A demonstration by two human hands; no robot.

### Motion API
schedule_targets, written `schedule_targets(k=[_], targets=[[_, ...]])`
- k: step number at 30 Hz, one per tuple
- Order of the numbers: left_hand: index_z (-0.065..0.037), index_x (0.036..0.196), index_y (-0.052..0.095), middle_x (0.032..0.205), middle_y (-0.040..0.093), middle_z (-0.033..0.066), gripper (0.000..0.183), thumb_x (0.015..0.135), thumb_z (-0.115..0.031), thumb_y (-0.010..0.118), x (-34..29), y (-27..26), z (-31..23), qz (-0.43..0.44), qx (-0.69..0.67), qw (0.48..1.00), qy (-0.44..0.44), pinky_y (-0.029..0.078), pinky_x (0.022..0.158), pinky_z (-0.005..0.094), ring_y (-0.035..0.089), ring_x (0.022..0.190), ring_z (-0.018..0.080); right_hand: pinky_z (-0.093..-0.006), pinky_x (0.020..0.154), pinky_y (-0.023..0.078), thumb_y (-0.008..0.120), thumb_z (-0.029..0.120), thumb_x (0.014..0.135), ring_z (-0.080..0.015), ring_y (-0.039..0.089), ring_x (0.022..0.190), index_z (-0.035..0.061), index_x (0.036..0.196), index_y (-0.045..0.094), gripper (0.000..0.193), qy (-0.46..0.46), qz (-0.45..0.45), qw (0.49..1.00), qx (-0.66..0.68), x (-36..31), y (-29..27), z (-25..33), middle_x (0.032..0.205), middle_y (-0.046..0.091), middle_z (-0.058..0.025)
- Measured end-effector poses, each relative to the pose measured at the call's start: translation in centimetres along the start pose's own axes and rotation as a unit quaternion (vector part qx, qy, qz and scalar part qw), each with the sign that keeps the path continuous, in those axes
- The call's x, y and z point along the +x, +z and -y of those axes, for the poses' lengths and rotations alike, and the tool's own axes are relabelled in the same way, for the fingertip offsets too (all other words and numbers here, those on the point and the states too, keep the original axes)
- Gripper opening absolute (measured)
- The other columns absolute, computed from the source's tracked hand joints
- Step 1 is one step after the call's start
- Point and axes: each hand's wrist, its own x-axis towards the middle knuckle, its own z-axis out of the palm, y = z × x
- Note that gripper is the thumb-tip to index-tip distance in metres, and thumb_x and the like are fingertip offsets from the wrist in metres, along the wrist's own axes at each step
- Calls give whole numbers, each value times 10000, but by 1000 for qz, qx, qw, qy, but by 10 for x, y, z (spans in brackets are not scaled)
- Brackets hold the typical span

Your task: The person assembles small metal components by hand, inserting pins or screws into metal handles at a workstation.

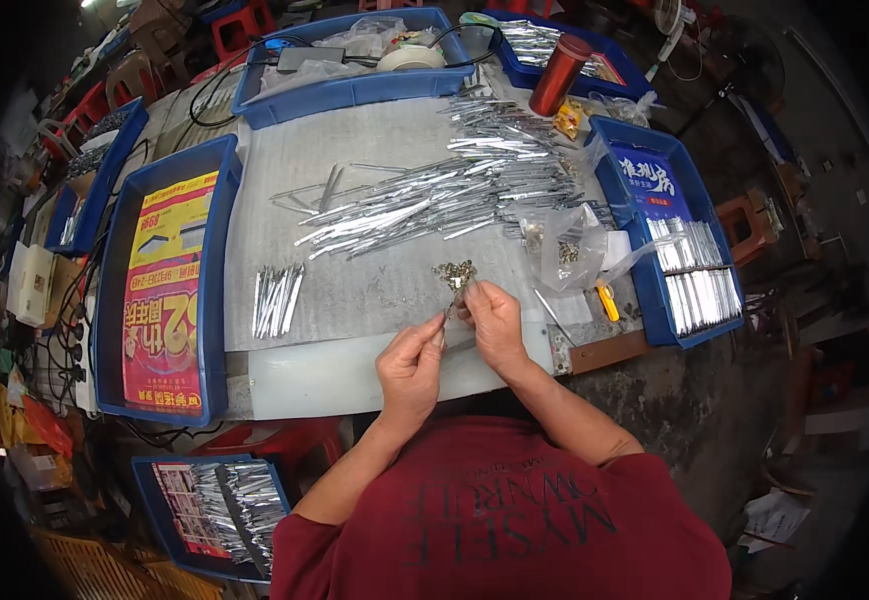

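My left hand (411,368) is closed in a pinch in front of my chest, with a sliver of something thin showing at its fingertips. What it is cannot be made out. Close beside it, my right hand (494,322) has its fingers and thumb pressed together. Anything between them is too small to name. Just beyond the right fingertips lies a little heap of small brass-coloured metal pieces (457,271). Farther off, a big loose pile of thin silvery metal strips (424,200) spreads over the table. A short, neater row of the strips (278,300) lies to the left.
Blue trays stand around the work surface: one lined with printed sheets (216,330) at left, one with strips (642,290) at right, one with bags and cables (344,108) behind. A red flask (560,76), a clear bag of small parts (568,250) and a yellow cutter (607,303) sit rightward.
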Motion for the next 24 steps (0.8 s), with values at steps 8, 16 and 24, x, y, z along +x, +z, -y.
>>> schedule_targets(k=[8,16,24], targets=[[20,986,583,722,533,33,208,793,43,508,-2,0,-3,-10,-36,998,-47,394,556,200,477,634,78,-220,552,396,578,109,774,-69,463,634,-14,806,534,135,-23,-8,999,-46,0,-4,-6,710,520,-21],[17,991,582,720,529,33,202,802,27,512,-3,-1,-4,-5,-44,997,-62,394,563,193,475,641,75,-225,551,395,565,122,790,-82,468,619,-16,803,537,141,-44,14,995,-85,-2,-7,-13,699,528,-38],[19,983,585,722,528,26,188,805,10,525,-3,0,-2,-1,-61,994,-91,388,561,189,468,641,68,-216,538,382,544,147,812,-61,455,622,-11,791,537,160,-69,16,993,-95,-4,-4,-9,655,510,-13]])
